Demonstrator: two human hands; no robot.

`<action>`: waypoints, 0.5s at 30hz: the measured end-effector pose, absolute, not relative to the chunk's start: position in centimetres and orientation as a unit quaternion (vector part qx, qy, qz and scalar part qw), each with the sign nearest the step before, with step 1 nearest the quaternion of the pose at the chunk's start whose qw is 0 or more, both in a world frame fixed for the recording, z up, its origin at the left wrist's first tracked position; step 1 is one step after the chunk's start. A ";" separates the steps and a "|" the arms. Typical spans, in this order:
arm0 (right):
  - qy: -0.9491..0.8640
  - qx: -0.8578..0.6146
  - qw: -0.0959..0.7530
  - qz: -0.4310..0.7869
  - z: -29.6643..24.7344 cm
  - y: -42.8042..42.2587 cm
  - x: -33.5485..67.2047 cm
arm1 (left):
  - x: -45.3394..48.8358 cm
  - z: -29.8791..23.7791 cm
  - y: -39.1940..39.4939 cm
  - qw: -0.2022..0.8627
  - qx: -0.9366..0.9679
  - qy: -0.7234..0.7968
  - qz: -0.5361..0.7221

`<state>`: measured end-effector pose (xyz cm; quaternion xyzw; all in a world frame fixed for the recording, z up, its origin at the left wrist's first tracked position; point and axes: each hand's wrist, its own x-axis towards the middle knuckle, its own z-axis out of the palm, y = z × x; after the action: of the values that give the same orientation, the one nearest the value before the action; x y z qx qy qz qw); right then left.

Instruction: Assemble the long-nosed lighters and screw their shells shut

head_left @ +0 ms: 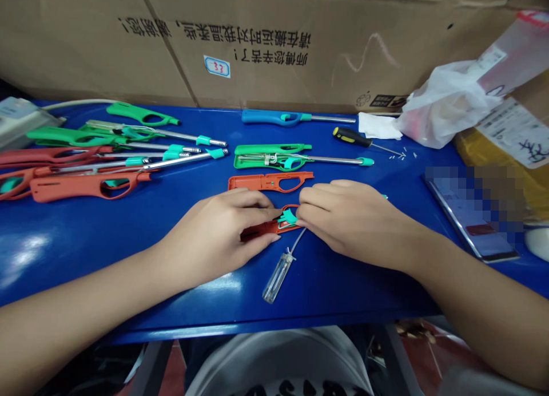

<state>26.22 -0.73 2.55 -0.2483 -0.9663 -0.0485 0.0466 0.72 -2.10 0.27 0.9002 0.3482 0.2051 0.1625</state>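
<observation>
My left hand (223, 230) is closed around an orange lighter shell (261, 229) lying on the blue table (128, 236). My right hand (347, 216) pinches a teal trigger piece (288, 216) set in that shell. A clear fuel tube (277, 277) with a thin hose hangs out of the shell toward the table's front edge. A second orange shell half (268, 182) lies just beyond my hands.
An open green lighter with a metal rod (295, 158), a blue lighter (283, 118) and a black-and-yellow screwdriver (355, 137) lie further back. A pile of orange and green lighter parts (98, 155) fills the left. A phone (472, 218), plastic bags (450, 101) and cardboard boxes (266, 41) stand right and behind.
</observation>
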 end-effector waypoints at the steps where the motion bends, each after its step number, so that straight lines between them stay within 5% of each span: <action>1: -0.966 -0.249 0.048 -0.043 2.6 -0.7 26.2 | 0.7 0.3 -2.1 0.159 0.901 0.349 0.205; 15: -0.970 -0.228 0.050 -0.067 2.9 -0.4 26.5 | 0.7 0.6 -2.5 0.163 0.895 0.371 0.188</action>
<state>26.50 -0.38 2.86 -0.2280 -0.9701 -0.0669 0.0498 0.70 -2.47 0.58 0.8949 0.3706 0.1879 0.1629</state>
